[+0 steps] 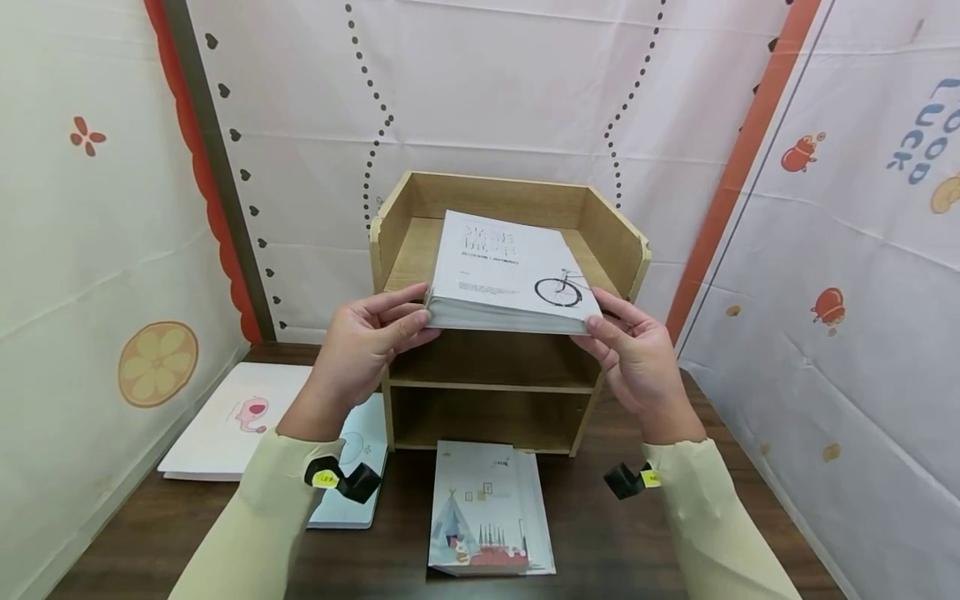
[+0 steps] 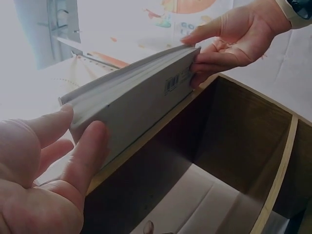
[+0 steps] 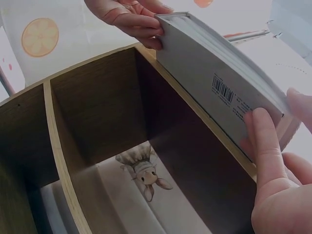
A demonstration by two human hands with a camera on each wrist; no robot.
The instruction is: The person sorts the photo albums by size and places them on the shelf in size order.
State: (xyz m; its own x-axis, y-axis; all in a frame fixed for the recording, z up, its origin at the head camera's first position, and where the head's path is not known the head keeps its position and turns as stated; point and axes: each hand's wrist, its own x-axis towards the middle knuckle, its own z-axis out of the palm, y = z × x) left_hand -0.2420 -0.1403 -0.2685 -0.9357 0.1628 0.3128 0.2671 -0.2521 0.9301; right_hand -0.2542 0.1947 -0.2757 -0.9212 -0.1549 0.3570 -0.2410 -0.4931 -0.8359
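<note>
A thick white book (image 1: 510,267) with a bicycle wheel drawn on its cover lies tilted at the front of the top tier of a wooden desk shelf (image 1: 495,387). My left hand (image 1: 371,346) pinches its left end, thumb on the cover side and fingers beneath. At the opposite end my right hand (image 1: 633,350) grips the corner the same way. Both wrist views show the book's underside with a barcode (image 3: 223,89), above the front edge of the shelf. Whether the book's far edge touches the top tier is hidden.
Below the top tier are two open compartments. A booklet with a tent picture (image 1: 480,508) lies on the dark table (image 1: 600,550) before the shelf. To the left are a white book with a pink elephant (image 1: 232,417) and a light blue notebook (image 1: 363,458). Printed cloth (image 1: 495,100) hangs around.
</note>
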